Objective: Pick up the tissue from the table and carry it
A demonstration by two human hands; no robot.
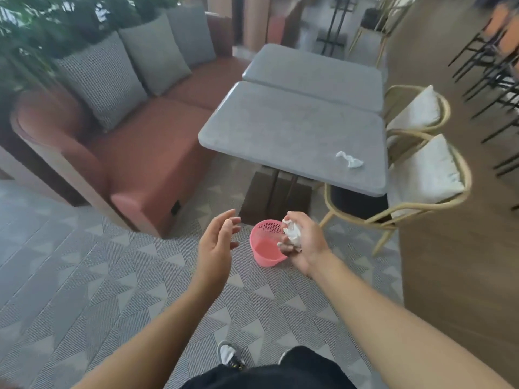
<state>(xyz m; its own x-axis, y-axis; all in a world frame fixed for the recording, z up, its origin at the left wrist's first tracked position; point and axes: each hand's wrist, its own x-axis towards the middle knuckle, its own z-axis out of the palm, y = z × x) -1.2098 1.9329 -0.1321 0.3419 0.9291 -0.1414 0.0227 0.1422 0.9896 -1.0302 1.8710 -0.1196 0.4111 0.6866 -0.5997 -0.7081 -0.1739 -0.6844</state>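
Observation:
My right hand point(304, 242) grips a crumpled white tissue point(292, 231) just above the right rim of a small pink perforated basket point(262, 247) that stands on the patterned floor. My left hand point(217, 241) hangs empty to the left of the basket, palm turned inward and fingers relaxed. A second crumpled white tissue point(349, 159) lies near the front right corner of the grey table point(280, 136).
A red-brown bench sofa point(146, 153) with grey cushions runs along the left. Two rattan chairs point(427, 178) with white cushions stand right of the table. A second grey table point(311, 71) adjoins behind. Black chair legs crowd the far right. My shoe point(229, 353) shows below.

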